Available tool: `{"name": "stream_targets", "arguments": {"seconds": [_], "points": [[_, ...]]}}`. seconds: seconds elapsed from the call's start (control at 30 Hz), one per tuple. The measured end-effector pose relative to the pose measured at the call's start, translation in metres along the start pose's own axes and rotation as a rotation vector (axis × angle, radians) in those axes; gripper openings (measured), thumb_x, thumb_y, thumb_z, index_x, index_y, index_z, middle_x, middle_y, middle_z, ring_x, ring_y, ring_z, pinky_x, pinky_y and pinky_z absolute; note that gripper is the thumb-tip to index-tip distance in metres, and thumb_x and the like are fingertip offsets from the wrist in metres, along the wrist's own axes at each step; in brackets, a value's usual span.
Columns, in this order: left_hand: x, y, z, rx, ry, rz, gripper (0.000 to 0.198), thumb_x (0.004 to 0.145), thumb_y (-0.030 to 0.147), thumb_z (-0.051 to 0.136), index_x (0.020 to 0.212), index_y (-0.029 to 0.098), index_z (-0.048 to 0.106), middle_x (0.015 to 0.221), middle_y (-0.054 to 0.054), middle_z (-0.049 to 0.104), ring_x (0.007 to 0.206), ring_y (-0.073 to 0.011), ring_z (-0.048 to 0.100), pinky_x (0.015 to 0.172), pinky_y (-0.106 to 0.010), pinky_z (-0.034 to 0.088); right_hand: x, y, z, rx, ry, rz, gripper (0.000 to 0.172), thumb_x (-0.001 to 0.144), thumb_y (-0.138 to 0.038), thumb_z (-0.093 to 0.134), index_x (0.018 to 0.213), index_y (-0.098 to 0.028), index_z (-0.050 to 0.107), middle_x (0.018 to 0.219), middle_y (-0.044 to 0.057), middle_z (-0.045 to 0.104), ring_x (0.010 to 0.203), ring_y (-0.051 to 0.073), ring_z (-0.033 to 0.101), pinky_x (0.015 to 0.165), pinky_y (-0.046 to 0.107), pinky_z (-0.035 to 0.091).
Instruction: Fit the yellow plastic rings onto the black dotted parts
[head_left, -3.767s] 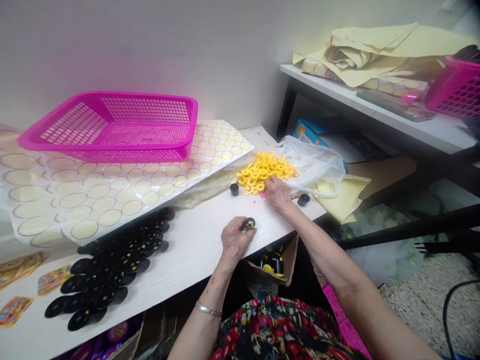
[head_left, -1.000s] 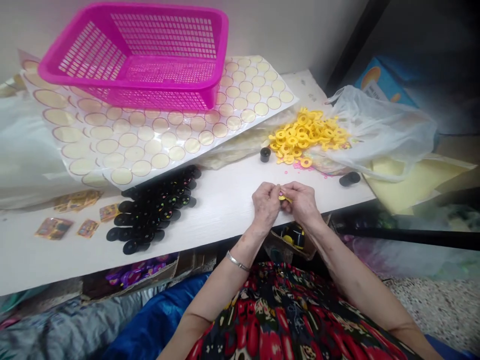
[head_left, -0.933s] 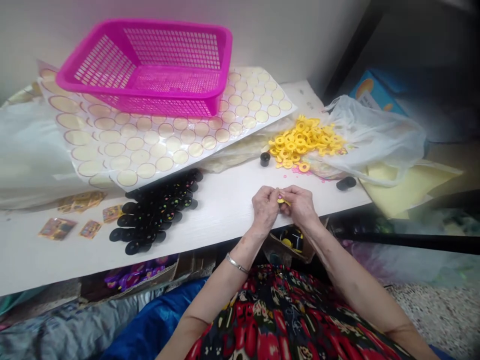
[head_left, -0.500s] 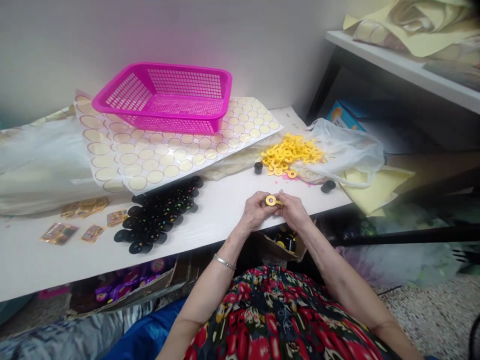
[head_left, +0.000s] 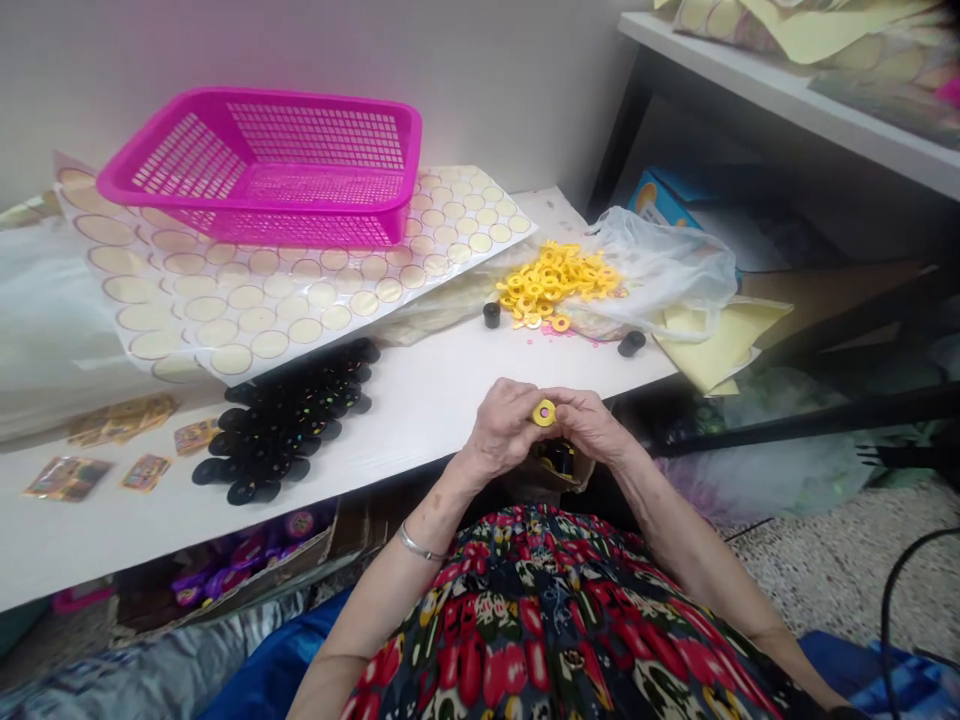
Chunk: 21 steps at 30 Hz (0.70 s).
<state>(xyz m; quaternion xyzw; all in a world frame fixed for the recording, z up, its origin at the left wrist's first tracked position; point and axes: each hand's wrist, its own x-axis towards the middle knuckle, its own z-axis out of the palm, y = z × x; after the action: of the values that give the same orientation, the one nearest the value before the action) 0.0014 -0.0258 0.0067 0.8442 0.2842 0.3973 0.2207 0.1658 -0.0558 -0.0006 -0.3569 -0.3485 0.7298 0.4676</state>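
Between my two hands, just past the table's front edge, is a small round yellow plastic piece (head_left: 544, 412) with a pink centre. My left hand (head_left: 504, 425) pinches it from one side, and my right hand (head_left: 591, 422) has its fingers closed on the other side. Anything under the yellow disc is hidden by my fingers. Beyond my hands lies a heap of similar yellow pieces (head_left: 555, 275). A short black cylinder (head_left: 491, 315) stands by the heap, and another black cylinder (head_left: 631, 344) is farther right.
Rows of black round pieces (head_left: 281, 425) cover the table's left part, near small printed packets (head_left: 69, 480). A pink basket (head_left: 262, 225) sits on a sticker sheet (head_left: 300, 330). Below my hands is a box of black and yellow parts (head_left: 559, 460). A plastic bag (head_left: 675, 265) lies right.
The view has shifted, so the table's things appear farther left and higher. My hands have drawn closer together round the yellow piece, and its narrow tab no longer shows.
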Motion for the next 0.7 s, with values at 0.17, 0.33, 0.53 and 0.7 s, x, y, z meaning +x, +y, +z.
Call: {"name": "stream_targets", "arguments": {"seconds": [0.17, 0.33, 0.53, 0.7], "points": [[-0.002, 0.011, 0.008, 0.111, -0.049, 0.098, 0.019, 0.083, 0.028, 0.048, 0.089, 0.015, 0.06, 0.094, -0.009, 0.065, 0.081, -0.0184, 0.054, 0.076, -0.035, 0.042, -0.008, -0.001, -0.004, -0.131, 0.031, -0.046, 0.047, 0.051, -0.021, 0.081, 0.096, -0.017, 0.067, 0.085, 0.0, 0.066, 0.078, 0.013, 0.058, 0.073, 0.026, 0.046], [-0.006, 0.02, 0.013, 0.128, -0.012, 0.18, 0.017, 0.082, 0.023, 0.046, 0.09, 0.015, 0.058, 0.1, -0.01, 0.065, 0.079, -0.0182, 0.053, 0.072, -0.034, 0.043, -0.019, -0.009, -0.004, -0.251, -0.03, -0.028, 0.057, 0.049, -0.016, 0.081, 0.104, -0.017, 0.064, 0.09, 0.0, 0.065, 0.082, 0.015, 0.057, 0.075, 0.027, 0.045], [-0.011, 0.024, 0.019, 0.096, -0.037, 0.193, 0.015, 0.083, 0.023, 0.047, 0.091, 0.014, 0.057, 0.101, -0.011, 0.065, 0.079, -0.0166, 0.054, 0.074, -0.033, 0.043, -0.029, -0.005, 0.002, -0.412, 0.031, -0.119, 0.033, 0.064, -0.025, 0.072, 0.096, -0.016, 0.067, 0.085, 0.0, 0.064, 0.082, 0.015, 0.056, 0.079, 0.028, 0.043], [-0.015, 0.018, 0.023, 0.028, -0.049, 0.153, 0.017, 0.083, 0.027, 0.05, 0.092, 0.015, 0.058, 0.097, -0.01, 0.066, 0.08, -0.0172, 0.056, 0.075, -0.034, 0.042, -0.03, 0.011, -0.001, -0.318, 0.062, -0.143, 0.04, 0.065, -0.032, 0.071, 0.102, -0.017, 0.065, 0.091, 0.002, 0.065, 0.089, 0.017, 0.056, 0.082, 0.03, 0.042]]}}
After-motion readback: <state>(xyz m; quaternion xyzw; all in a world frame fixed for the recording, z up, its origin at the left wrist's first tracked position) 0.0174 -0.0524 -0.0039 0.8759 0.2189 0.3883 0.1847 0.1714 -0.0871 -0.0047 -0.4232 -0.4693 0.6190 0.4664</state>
